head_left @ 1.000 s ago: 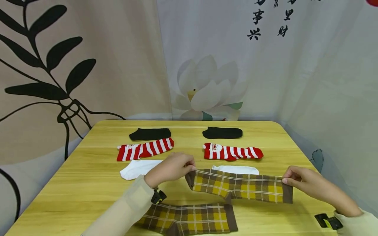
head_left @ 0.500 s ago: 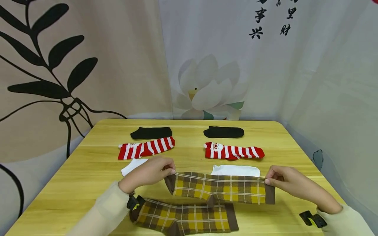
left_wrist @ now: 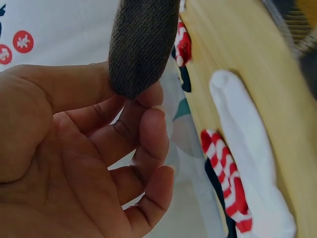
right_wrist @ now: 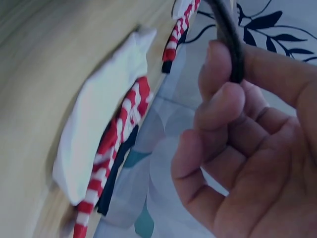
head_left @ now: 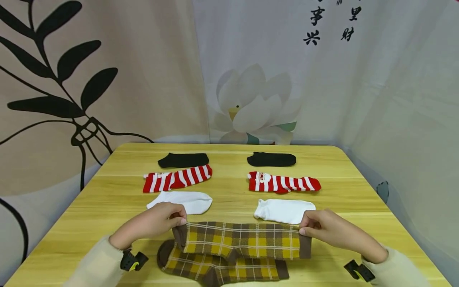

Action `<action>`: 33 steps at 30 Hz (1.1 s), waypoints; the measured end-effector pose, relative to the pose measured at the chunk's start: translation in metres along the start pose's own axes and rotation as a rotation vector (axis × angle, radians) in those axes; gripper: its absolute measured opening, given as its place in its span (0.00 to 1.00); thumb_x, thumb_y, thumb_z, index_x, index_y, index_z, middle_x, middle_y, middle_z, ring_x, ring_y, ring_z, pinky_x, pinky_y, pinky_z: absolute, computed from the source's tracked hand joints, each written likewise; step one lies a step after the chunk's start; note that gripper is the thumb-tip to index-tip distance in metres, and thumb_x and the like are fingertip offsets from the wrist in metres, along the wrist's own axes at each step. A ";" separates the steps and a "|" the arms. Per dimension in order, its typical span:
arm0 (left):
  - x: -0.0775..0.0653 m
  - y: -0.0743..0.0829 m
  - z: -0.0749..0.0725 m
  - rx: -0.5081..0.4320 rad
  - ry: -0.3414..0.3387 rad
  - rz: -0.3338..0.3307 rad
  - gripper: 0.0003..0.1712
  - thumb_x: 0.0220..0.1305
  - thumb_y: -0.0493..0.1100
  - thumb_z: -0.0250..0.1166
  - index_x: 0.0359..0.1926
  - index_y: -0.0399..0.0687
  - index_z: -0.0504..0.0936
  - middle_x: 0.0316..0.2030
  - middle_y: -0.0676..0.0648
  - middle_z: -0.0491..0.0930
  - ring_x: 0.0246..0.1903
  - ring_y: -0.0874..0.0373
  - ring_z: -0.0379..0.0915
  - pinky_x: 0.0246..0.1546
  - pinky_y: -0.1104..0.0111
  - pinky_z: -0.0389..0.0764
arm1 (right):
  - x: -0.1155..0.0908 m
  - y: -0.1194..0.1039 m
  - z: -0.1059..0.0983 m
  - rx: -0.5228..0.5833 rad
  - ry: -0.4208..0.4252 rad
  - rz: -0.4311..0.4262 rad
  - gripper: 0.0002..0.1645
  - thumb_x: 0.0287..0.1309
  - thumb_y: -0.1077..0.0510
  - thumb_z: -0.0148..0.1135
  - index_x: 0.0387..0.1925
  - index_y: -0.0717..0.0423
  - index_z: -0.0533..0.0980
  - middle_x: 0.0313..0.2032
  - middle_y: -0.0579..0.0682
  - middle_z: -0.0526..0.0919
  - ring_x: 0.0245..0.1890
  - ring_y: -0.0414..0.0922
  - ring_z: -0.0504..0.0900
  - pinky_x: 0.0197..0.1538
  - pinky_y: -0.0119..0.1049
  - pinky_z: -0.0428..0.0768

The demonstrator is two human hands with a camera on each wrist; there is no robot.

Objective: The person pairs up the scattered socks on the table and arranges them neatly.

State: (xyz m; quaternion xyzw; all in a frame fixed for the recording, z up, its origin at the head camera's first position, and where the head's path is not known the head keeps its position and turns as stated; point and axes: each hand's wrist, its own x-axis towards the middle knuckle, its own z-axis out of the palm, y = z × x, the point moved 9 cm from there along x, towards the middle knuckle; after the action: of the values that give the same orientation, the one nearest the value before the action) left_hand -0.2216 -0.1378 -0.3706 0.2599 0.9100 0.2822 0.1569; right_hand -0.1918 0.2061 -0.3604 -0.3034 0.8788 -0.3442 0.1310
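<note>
A brown and yellow plaid sock (head_left: 244,239) is stretched sideways between both hands. My left hand (head_left: 157,221) pinches its brown toe end, seen close up as dark knit (left_wrist: 143,47) in the left wrist view. My right hand (head_left: 335,231) pinches the brown cuff at the other end, whose dark edge (right_wrist: 230,44) shows between thumb and finger in the right wrist view. A second plaid sock (head_left: 251,271) lies on the table just below and behind the held one, which partly covers it. White socks lie beyond each hand, one left (head_left: 193,202) and one right (head_left: 285,210).
Farther back on the wooden table (head_left: 89,223) lie two red and white striped socks, left (head_left: 179,179) and right (head_left: 283,183). Behind them are two black ankle socks, left (head_left: 183,160) and right (head_left: 271,159). A printed curtain (head_left: 251,48) hangs behind the table.
Both hands have moved left and nearer with the plaid sock, which now overlaps the one on the table. Both white socks show more fully than before.
</note>
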 end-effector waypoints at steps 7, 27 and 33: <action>-0.016 -0.014 0.006 -0.033 -0.057 -0.026 0.06 0.68 0.43 0.58 0.32 0.51 0.78 0.24 0.56 0.73 0.23 0.66 0.62 0.25 0.72 0.66 | 0.009 -0.004 0.022 0.020 -0.054 -0.011 0.07 0.64 0.52 0.58 0.32 0.50 0.76 0.23 0.37 0.77 0.21 0.26 0.65 0.24 0.26 0.69; -0.034 -0.047 0.025 -0.146 -0.129 -0.066 0.06 0.67 0.44 0.59 0.34 0.48 0.78 0.27 0.54 0.74 0.24 0.67 0.63 0.25 0.72 0.66 | 0.025 -0.007 0.055 -0.053 -0.102 0.004 0.05 0.62 0.56 0.62 0.29 0.48 0.76 0.25 0.34 0.78 0.22 0.26 0.67 0.26 0.25 0.72; -0.028 -0.053 0.033 -0.056 -0.091 -0.106 0.05 0.65 0.44 0.61 0.32 0.52 0.79 0.27 0.56 0.76 0.25 0.66 0.64 0.26 0.71 0.67 | 0.029 -0.001 0.064 -0.140 -0.094 0.005 0.06 0.60 0.56 0.64 0.28 0.46 0.76 0.24 0.32 0.77 0.22 0.25 0.67 0.28 0.24 0.71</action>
State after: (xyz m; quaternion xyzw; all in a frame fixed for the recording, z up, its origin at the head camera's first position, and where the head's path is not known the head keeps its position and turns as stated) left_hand -0.2045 -0.1770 -0.4243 0.2192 0.9062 0.2869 0.2203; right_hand -0.1857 0.1542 -0.4068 -0.3254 0.8945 -0.2668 0.1513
